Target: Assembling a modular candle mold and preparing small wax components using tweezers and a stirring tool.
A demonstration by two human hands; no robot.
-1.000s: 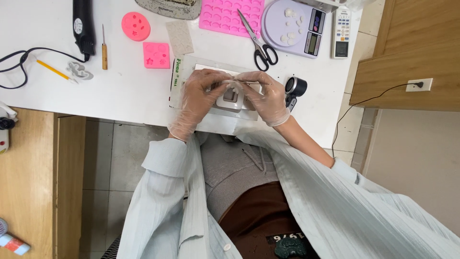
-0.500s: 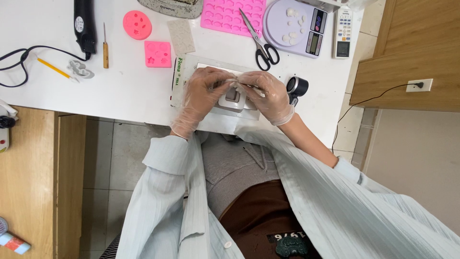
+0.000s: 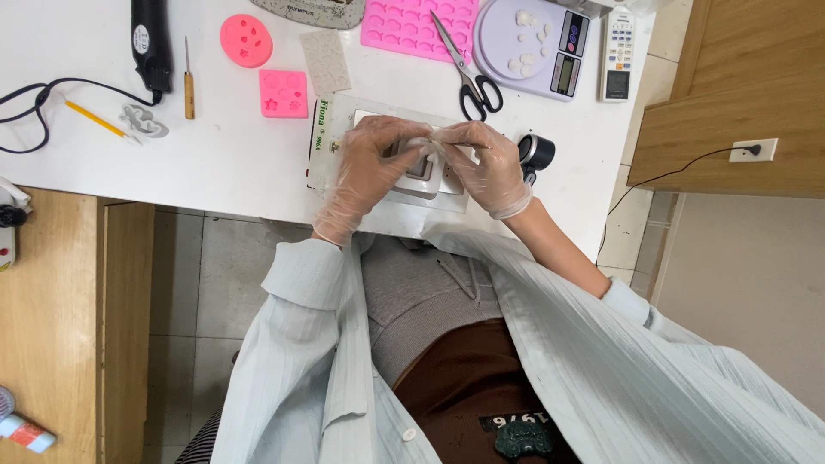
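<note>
We pinch one small pale piece [image 3: 427, 144] between both gloved hands over the grey mould [image 3: 423, 174]

Our left hand [image 3: 365, 167] and right hand [image 3: 483, 161] close on it; beyond the mould lie one pair of scissors [image 3: 465, 69], three pink moulds, one scale [image 3: 531, 45]

Two gloved hands [image 3: 365, 172] [image 3: 485, 167], three pink moulds [image 3: 247, 39] [image 3: 284, 93] [image 3: 419, 26], one pair of scissors [image 3: 468, 73], one scale [image 3: 533, 47] are counted.

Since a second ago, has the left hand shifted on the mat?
No clear move. The left hand remains over the clear mat, fingers meeting the right hand at the small grey block, just below the scissors.
</note>
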